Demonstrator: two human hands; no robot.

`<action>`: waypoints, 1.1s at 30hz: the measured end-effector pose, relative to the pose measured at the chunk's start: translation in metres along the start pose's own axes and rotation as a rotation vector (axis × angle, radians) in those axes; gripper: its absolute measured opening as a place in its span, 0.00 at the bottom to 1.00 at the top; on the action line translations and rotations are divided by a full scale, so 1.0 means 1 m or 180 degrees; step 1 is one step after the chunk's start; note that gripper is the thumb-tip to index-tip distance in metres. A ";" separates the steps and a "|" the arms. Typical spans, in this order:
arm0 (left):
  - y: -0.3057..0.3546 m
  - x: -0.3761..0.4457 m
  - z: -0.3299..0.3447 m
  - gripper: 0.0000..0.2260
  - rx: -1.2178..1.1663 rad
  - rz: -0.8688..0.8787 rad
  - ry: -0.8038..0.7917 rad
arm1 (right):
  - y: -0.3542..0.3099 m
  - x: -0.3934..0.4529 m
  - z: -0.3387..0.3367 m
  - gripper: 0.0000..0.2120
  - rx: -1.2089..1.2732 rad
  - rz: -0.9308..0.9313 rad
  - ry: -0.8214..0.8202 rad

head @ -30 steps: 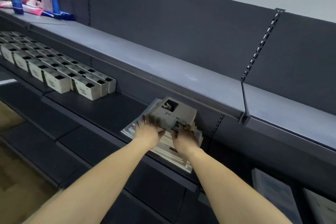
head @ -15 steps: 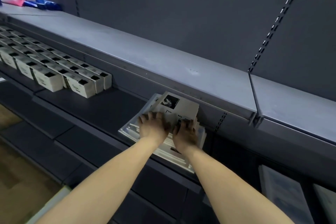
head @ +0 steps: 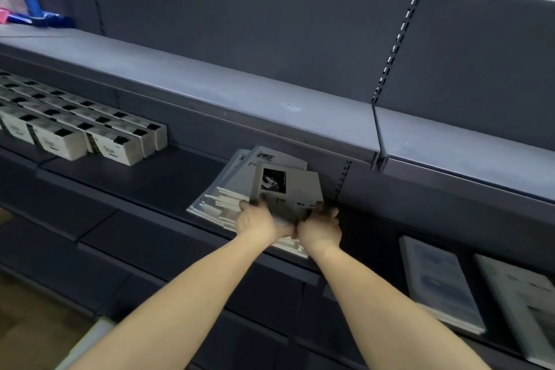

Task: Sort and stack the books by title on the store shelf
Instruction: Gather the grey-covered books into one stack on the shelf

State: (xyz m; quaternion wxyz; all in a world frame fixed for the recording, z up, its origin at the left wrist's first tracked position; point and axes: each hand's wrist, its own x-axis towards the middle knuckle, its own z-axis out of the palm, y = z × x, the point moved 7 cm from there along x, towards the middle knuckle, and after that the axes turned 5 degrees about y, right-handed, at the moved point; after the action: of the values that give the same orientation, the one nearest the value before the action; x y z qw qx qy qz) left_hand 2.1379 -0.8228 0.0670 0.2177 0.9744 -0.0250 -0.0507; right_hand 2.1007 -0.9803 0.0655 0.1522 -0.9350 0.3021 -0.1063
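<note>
Left hand (head: 259, 219) & right hand (head: 319, 230) each gripping near edge of top book (head: 288, 192), tipped up off messy pile (head: 223, 204) just under and left of hands. Prob. mid-sort. Next: match title w/ others, then lay flat, edges lined up.

Title on the top book (head: 295, 189) part-covered by both hands, only scraps of letters readable. Fingers of left hand (head: 258, 219) and right hand (head: 321, 227) hidden under that book. Lower books in the pile (head: 219, 204) mostly covered by it. Right of the pile, booklets (head: 441, 282) blurred, the far one cut by the frame edge. Far left of the pile, white boxes (head: 60, 141) print too small.
</note>
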 end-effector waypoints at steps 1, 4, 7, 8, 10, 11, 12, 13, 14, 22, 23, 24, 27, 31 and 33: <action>0.004 -0.005 0.000 0.49 -0.0040 0.0070 0.0051 | 0.004 -0.004 -0.005 0.22 -0.0049 -0.0083 0.0068; 0.017 -0.017 0.004 0.48 0.0069 0.0254 0.0108 | 0.017 -0.015 -0.017 0.21 -0.0208 -0.0286 0.0163; 0.034 -0.028 0.012 0.43 0.0017 0.0352 0.0083 | 0.039 -0.024 -0.031 0.21 -0.0161 -0.0212 0.0276; 0.041 -0.031 0.015 0.41 -0.0038 0.0393 0.0101 | 0.047 -0.026 -0.035 0.22 -0.0142 -0.0177 0.0312; 0.052 -0.036 0.023 0.39 -0.0113 0.0521 0.0139 | 0.063 -0.031 -0.043 0.22 -0.0089 -0.0154 0.0353; 0.058 -0.038 0.027 0.39 -0.0122 0.0599 0.0170 | 0.071 -0.034 -0.046 0.22 -0.0046 -0.0155 0.0353; 0.063 -0.040 0.031 0.39 -0.0111 0.0642 0.0184 | 0.079 -0.036 -0.050 0.23 -0.0003 -0.0159 0.0350; 0.069 -0.041 0.037 0.38 -0.0096 0.0698 0.0188 | 0.087 -0.038 -0.053 0.25 0.0037 -0.0148 0.0336; 0.076 -0.043 0.041 0.38 -0.0078 0.0767 0.0153 | 0.096 -0.040 -0.056 0.26 0.0077 -0.0117 0.0328; 0.147 -0.078 0.083 0.32 -0.0052 0.1242 -0.0028 | 0.176 -0.050 -0.083 0.28 0.0089 0.0212 0.0399; 0.155 -0.082 0.089 0.34 -0.0043 0.1263 -0.0023 | 0.187 -0.050 -0.086 0.27 0.0080 0.0230 0.0423; 0.164 -0.087 0.093 0.35 -0.0029 0.1264 -0.0035 | 0.197 -0.050 -0.090 0.27 0.0072 0.0245 0.0446; 0.192 -0.102 0.105 0.36 0.0049 0.1323 -0.0021 | 0.230 -0.049 -0.101 0.27 0.0075 0.0292 0.0498; 0.230 -0.126 0.124 0.37 0.0087 0.1323 -0.0010 | 0.276 -0.044 -0.117 0.27 0.0071 0.0353 0.0557; 0.250 -0.138 0.133 0.36 0.0012 0.1354 0.0008 | 0.299 -0.041 -0.125 0.28 0.0053 0.0361 0.0557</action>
State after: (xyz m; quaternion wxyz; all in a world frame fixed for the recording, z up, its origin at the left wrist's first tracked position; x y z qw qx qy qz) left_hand 1.9792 -1.0947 0.0660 0.2217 0.9476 -0.2298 -0.0024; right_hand 1.8727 -1.2142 0.0732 0.1388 -0.9023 0.3658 -0.1813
